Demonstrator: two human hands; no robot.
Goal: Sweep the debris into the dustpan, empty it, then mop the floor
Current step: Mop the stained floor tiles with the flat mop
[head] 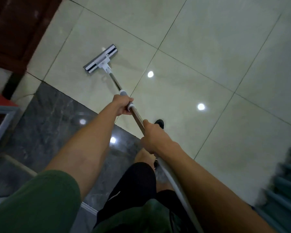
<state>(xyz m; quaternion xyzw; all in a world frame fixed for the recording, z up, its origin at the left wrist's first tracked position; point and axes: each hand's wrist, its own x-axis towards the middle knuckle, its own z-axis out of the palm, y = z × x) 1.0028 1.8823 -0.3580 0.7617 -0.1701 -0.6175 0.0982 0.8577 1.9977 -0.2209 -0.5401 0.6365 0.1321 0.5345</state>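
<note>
Glossy cream floor tiles (200, 39), dark marble strip alongside. Flat mop (101, 59) lying pad-down ahead, near wooden door (20, 27). Left hand (123, 105) wrapped round pole's grey collar, right hand (152, 135) gripping lower shaft. Probably light, stiff, gliding easily; best held two-handed, spaced apart.

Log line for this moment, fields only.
phase: mopping | left hand: grips grey-and-metal mop handle | right hand: grips handle lower | flat grey mop head: on beige tile floor
</note>
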